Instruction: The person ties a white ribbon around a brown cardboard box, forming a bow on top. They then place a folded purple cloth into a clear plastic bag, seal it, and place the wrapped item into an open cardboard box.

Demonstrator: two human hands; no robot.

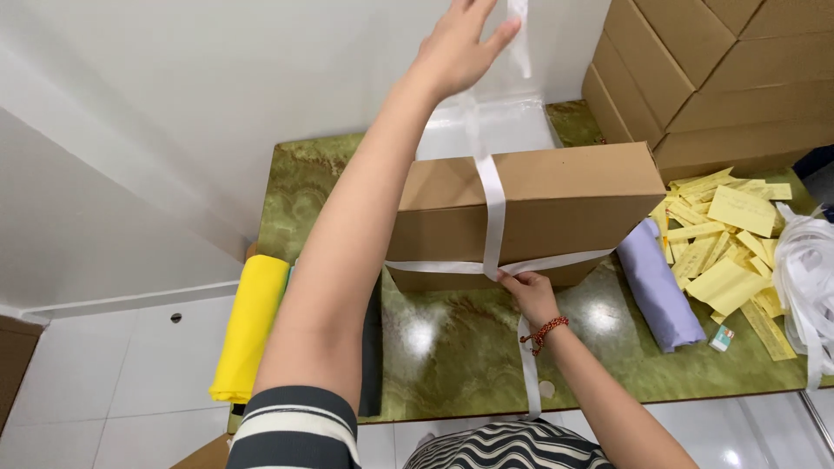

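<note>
A green marbled worktop [452,347] with a glossy, light-reflecting surface stands in a white-walled corner above a white tiled floor [130,365]. A flat brown cardboard box [556,195] bound with white ribbon [493,204] rests near its middle. A lilac fabric roll [660,291] lies just beside the box on the right, next to a heap of yellow paper slips [725,243] and a bundle of white ribbon [804,269]. A yellow fabric roll [248,326] lies along the left edge. Stacked cardboard cartons [695,78] fill the far right corner.
</note>
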